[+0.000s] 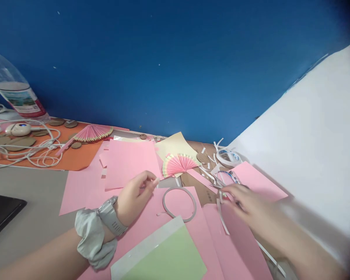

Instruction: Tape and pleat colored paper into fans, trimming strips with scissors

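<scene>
My left hand (138, 194) is closed in a pinch over pink paper (131, 161), with a tiny pale bit at the fingertips that I cannot identify. At the right, my blurred right hand (240, 198) has curled fingers over a cluttered spot. Thin metal blades (216, 186) and a small red item show by its fingertips, but what it grips is unclear. Between the hands lies a thin ring-shaped tape roll (179, 188). Nearest me is a green sheet (166, 252) with a whitish strip along its upper edge. Beyond is a pleated pink paper fan (177, 165) with yellow-green edging.
Another pleated fan (93, 133) lies at left near coiled white cables (43, 153) and a plastic bottle (20, 95). A white tape roll (228, 156) and paper scraps sit on cardboard (202, 192). A blue wall (163, 70) rises behind; a dark flat object (4, 212) is at left.
</scene>
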A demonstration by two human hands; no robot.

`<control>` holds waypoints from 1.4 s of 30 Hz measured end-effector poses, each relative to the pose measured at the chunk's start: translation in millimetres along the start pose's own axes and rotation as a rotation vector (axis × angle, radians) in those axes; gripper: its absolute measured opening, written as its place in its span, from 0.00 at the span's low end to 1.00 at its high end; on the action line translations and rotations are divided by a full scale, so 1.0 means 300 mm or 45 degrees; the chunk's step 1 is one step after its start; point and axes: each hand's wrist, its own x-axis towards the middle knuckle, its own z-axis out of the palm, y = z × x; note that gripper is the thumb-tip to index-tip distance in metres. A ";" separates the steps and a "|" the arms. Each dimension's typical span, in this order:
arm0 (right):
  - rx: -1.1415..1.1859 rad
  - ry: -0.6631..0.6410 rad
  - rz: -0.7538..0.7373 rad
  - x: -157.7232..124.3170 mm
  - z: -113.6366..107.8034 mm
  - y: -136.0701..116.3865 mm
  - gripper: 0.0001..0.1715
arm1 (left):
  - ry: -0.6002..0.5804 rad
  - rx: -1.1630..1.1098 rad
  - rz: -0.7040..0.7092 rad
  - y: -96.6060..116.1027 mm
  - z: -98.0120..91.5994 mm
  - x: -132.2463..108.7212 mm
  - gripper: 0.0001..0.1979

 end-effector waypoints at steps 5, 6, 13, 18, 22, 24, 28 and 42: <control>0.323 -0.433 -0.204 -0.024 0.109 -0.239 0.08 | -0.099 -0.014 0.006 0.017 -0.005 -0.007 0.18; 0.332 -0.422 -0.199 -0.021 0.127 -0.261 0.04 | -0.096 -0.011 0.023 0.018 -0.006 -0.008 0.18; 0.692 -0.312 -0.157 0.006 0.192 -0.226 0.04 | -0.057 0.064 0.079 -0.002 -0.001 -0.004 0.13; 1.094 -0.025 -0.124 0.015 0.228 -0.143 0.08 | -0.164 0.054 0.022 -0.002 0.003 -0.009 0.14; 1.216 -0.005 0.006 0.013 0.249 -0.116 0.09 | -0.253 0.007 -0.023 0.004 0.005 -0.014 0.16; 1.252 0.001 -0.036 0.009 0.252 -0.122 0.09 | -0.252 -0.020 -0.027 0.005 0.004 -0.014 0.17; 1.275 -0.005 -0.143 0.006 0.248 -0.144 0.09 | -0.264 -0.059 -0.042 0.006 -0.004 -0.015 0.23; 1.182 -0.170 -0.160 0.010 0.237 -0.135 0.08 | -0.340 -0.019 -0.116 0.029 0.003 -0.011 0.19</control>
